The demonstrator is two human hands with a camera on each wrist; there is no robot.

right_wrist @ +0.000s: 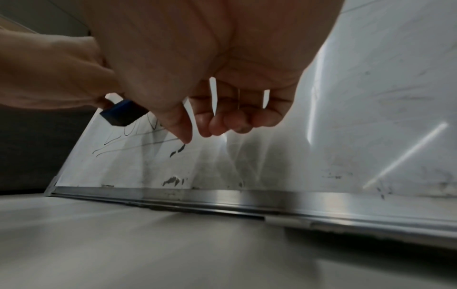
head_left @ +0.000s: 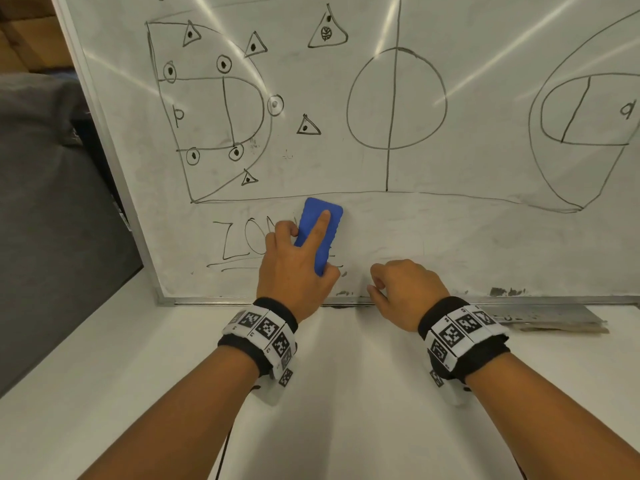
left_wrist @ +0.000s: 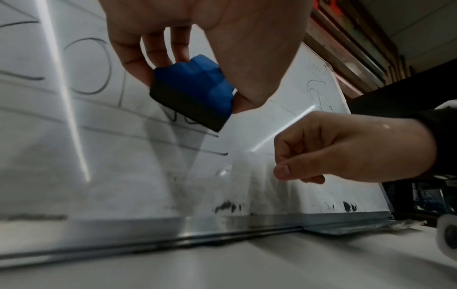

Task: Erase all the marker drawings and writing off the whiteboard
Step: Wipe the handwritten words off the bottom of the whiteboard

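Observation:
A whiteboard (head_left: 450, 237) leans on a white table, covered with a black court drawing (head_left: 221, 109) of circles and triangles, and the underlined word "ZON…" (head_left: 239, 242) low on the left. My left hand (head_left: 298, 268) grips a blue eraser (head_left: 320, 233) with a dark felt base (left_wrist: 190, 109), forefinger laid along its back, pressing it on the writing's right end. My right hand (head_left: 403, 289) hovers just right of it near the bottom frame, fingers (right_wrist: 222, 121) loosely curled and holding nothing.
The board's metal bottom frame (head_left: 519, 299) rests on the white table (head_left: 346, 410). Black marker smudges (left_wrist: 226, 207) sit along the lower edge. A dark grey cloth-like surface (head_left: 52, 202) lies left of the board. A thin flat object (head_left: 554, 320) lies at the board's foot on the right.

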